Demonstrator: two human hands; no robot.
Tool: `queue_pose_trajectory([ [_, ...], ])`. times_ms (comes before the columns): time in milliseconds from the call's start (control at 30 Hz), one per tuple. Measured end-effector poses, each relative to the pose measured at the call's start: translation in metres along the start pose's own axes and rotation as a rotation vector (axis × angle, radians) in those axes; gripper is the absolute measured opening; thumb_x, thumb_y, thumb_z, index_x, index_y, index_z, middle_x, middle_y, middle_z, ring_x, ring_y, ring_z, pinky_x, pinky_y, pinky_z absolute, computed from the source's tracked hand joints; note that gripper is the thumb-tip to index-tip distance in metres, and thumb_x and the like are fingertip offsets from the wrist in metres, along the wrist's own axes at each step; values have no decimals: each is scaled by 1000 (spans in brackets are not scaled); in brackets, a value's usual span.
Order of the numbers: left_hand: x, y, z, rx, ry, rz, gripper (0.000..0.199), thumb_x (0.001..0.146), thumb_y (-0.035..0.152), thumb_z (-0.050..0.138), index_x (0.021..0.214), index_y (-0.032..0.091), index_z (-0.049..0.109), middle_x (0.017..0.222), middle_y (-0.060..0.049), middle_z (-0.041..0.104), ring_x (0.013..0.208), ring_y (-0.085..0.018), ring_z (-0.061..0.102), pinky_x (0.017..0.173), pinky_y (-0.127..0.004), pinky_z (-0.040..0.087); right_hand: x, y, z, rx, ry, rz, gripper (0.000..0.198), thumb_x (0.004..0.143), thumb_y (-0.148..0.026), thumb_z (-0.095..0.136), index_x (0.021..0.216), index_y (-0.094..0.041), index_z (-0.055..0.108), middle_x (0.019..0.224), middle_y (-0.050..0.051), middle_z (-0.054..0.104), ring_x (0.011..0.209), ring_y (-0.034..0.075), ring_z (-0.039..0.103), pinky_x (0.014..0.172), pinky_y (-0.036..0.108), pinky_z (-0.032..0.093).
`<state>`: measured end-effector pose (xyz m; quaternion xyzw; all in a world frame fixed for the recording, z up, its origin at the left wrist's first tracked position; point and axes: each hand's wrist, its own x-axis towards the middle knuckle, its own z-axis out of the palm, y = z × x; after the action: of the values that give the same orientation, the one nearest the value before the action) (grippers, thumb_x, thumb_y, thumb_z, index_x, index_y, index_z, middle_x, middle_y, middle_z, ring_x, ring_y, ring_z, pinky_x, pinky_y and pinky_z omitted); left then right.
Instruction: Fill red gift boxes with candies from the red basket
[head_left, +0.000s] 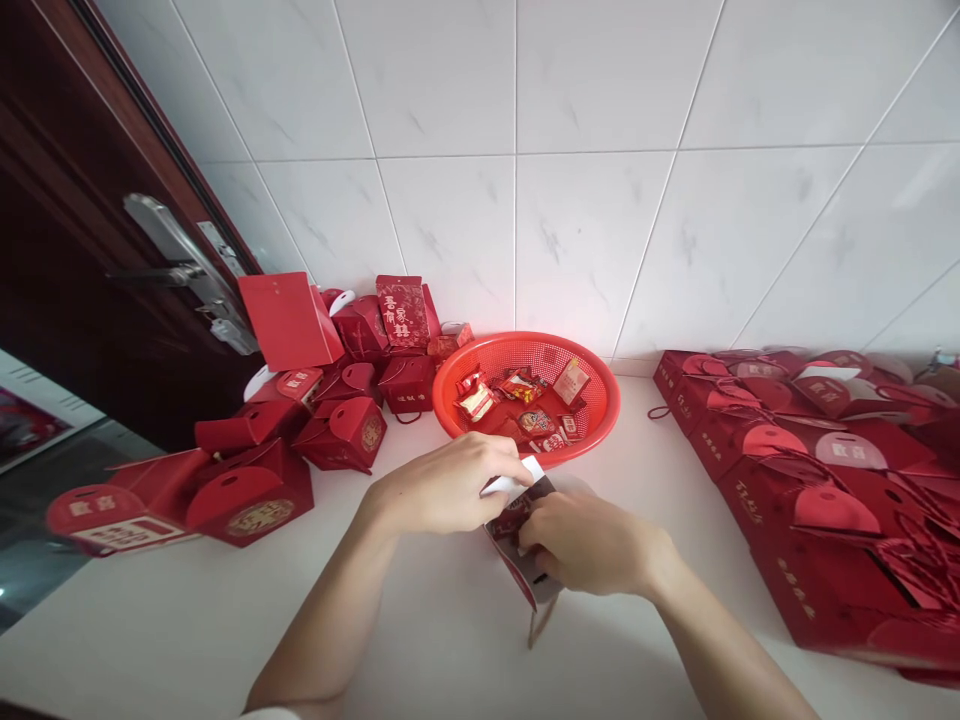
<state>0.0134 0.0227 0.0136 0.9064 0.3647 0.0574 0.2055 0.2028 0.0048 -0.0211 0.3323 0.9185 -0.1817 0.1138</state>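
Directly in front of me, a small dark red gift box stands open on the white tabletop, a thin cord trailing from its near end. My left hand grips its far left edge, with a white flap beside the fingers. The curled fingers of my right hand reach into the box opening; whatever they hold is hidden. Just beyond both hands sits a round red plastic basket with wrapped candies and small packets inside.
Red gift boxes are piled at the left, beside a dark door with a metal handle. Rows of red boxes with cords fill the right side. A white tiled wall rises behind the table.
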Motion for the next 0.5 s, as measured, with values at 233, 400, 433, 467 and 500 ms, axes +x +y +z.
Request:
queue_pose_trajectory([
  [233,5,-2,0,14,-40,-29,25,78,4,50,82,19,69,81,-1,60,69,-14,57,70,-24,41,17,-7,7,-85,-73,138,19,82,-6,58,89,-15,74,86,10,75,69,19,68,49,26,32],
  [400,3,-9,-1,33,-22,-105,33,79,2,48,91,21,72,90,-2,66,80,-16,62,74,-24,42,33,-8,11,-207,108,170,24,83,3,52,83,-13,71,77,12,73,73,23,71,54,27,38],
  [433,2,-12,-1,33,-24,-125,36,79,1,48,95,22,73,92,-2,67,83,-17,63,75,-24,43,35,-7,10,-193,153,174,25,84,3,51,83,-13,71,75,12,72,73,23,71,55,27,38],
  [467,1,-14,-2,33,-31,-143,38,78,1,48,98,23,73,94,-2,68,86,-18,63,77,-25,43,36,-6,9,-168,186,185,25,85,3,51,84,-13,70,74,11,71,72,23,72,57,27,39],
  [500,0,-16,-2,30,-43,-156,40,78,1,49,101,23,73,96,-2,68,90,-18,63,79,-25,43,37,-5,7,-140,203,203,26,86,3,50,85,-13,70,73,11,71,72,23,72,58,27,39],
])
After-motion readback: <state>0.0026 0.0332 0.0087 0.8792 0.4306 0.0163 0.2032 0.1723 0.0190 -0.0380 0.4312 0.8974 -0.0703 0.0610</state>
